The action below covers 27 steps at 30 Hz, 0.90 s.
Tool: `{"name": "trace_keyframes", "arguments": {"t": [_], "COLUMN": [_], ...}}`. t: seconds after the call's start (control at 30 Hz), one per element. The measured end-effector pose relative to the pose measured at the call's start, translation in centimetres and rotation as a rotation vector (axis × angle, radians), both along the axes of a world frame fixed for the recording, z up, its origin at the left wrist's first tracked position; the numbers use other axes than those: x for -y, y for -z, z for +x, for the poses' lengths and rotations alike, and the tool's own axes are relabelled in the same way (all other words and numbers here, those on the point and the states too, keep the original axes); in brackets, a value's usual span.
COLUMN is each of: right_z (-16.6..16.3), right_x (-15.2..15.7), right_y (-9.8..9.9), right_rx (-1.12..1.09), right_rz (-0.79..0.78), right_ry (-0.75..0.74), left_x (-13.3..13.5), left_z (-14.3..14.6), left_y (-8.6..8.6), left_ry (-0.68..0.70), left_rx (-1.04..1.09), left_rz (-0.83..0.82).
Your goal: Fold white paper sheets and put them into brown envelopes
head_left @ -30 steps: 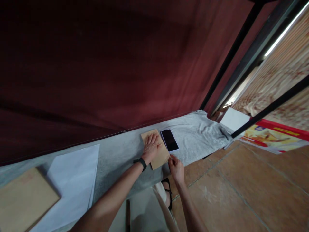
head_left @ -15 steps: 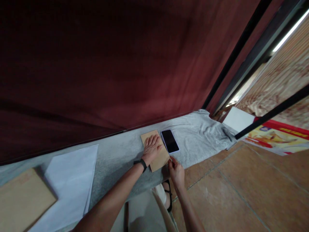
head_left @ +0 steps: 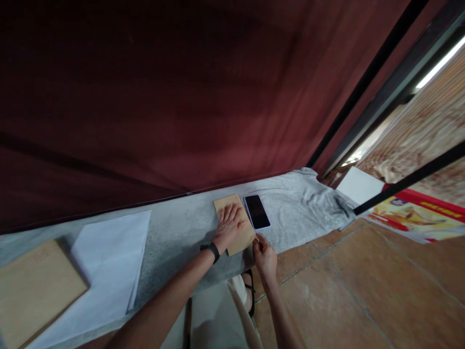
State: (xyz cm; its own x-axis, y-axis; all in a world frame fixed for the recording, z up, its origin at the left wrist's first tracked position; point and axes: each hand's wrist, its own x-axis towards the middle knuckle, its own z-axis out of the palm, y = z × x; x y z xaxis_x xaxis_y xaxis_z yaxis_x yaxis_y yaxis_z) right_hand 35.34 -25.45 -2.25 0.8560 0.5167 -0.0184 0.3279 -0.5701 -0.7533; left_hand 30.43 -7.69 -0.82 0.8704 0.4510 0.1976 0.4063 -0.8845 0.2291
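Observation:
A small rectangle of brown kraft paper (head_left: 242, 238) lies on the grey cloth; whether it is an envelope or a folded sheet I cannot tell. My left hand (head_left: 229, 225) rests flat on it with fingers stretched out, a dark band round the wrist. At the paper's lower right corner, my right hand (head_left: 265, 257) has thumb and fingers pinched together on the edge. Just right of the paper, a phone (head_left: 257, 212) with a dark screen and pale case lies face up, apart from both hands.
Grey cloth (head_left: 301, 203) covers the narrow surface, wrinkled at its right end. To the left are white sheets (head_left: 112, 261) and a larger brown paper stack (head_left: 39, 291). A dark red panel (head_left: 181, 121) rises behind. Dark bars and a printed box (head_left: 417, 213) stand right, above floor tiles.
The view has shifted slightly. Both hands keep nearly the same places, the left flat on the brown paper and the right pinching its corner.

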Motion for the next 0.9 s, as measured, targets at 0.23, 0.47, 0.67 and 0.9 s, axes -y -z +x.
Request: {"name": "trace_keyframes", "arguments": {"t": [0.23,0.47,0.67,0.9], "right_z": [0.2,0.1,-0.1,-0.2], "right_x": [0.1,0.2,0.2,0.1], "right_y": [0.1,-0.2,-0.6,-0.6], "right_rx": [0.012,0.032,0.054,0.064], "right_rz": [-0.018,-0.079,-0.075,-0.054], "right_ry": [-0.024,-0.023,-0.022,-0.007], "left_x": [5.0,6.8,6.8,7.0], "left_z": [-6.9,-9.0,-8.7,-8.7], "left_y": [1.7,2.3,2.0,2.5], "left_ry": [-0.068,-0.058,-0.059,-0.086], "left_rx": [0.069,0.104,0.099,0.109], "left_rz": [0.018,0.050,0.036,0.034]}}
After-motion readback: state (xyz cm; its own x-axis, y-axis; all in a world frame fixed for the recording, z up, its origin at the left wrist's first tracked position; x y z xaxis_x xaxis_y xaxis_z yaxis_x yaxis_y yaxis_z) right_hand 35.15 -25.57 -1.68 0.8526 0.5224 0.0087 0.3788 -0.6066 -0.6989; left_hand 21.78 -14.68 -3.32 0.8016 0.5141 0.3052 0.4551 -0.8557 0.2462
